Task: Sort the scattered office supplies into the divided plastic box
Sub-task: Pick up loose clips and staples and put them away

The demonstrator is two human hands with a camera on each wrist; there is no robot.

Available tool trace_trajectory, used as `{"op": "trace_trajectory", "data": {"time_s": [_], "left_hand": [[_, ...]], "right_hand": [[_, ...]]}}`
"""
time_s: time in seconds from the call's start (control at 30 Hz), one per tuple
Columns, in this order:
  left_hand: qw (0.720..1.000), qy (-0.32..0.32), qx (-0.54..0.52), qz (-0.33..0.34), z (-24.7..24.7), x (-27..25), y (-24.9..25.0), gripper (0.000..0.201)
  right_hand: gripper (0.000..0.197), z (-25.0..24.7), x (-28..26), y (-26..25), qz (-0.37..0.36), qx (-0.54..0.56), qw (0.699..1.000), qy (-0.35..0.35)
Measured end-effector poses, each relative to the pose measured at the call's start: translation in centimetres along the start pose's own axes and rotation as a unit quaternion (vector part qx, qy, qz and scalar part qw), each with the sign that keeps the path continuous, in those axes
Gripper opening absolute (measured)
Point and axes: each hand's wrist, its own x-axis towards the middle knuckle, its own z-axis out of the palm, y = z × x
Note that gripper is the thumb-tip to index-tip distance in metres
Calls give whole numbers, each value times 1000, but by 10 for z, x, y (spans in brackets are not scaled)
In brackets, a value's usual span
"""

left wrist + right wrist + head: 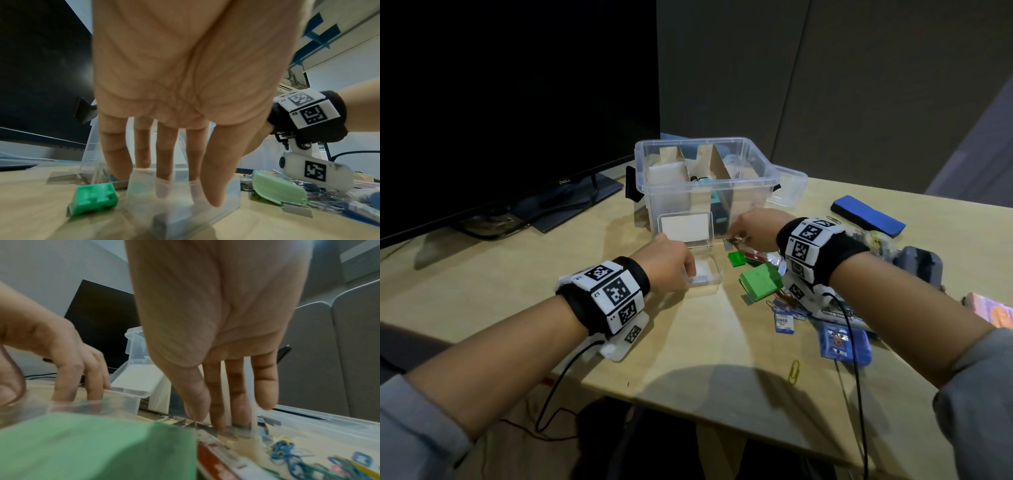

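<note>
1. Divided plastic box [753, 164] stands just beyond both your hands, touching the open small clear case [705, 274]
2. Your left hand [667, 263] grips that case's tray
3. Your right hand [760, 228] pinches small metal pieces [732, 241] by the box's front wall; green blocks [758, 281] crowd its wrist side

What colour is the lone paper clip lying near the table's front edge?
Yellow. The paper clip shows best in the head view.
</note>
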Motion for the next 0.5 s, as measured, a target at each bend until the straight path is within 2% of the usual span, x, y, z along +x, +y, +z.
{"op": "trace_trajectory", "data": {"time_s": [0.2,0.33,0.5], "left_hand": [[1000,3,5,10,2,2,-5,24],[1000,7,-1,12,3,2,-5,23],[1000,7,0,12,2,1,-5,23]], "right_hand": [[35,-1,3,-5,-5,-48,999,-21],[35,0,3,-9,-14,-93,996,-1],[40,-3,3,-12,-20,-95,995,-6]]}}
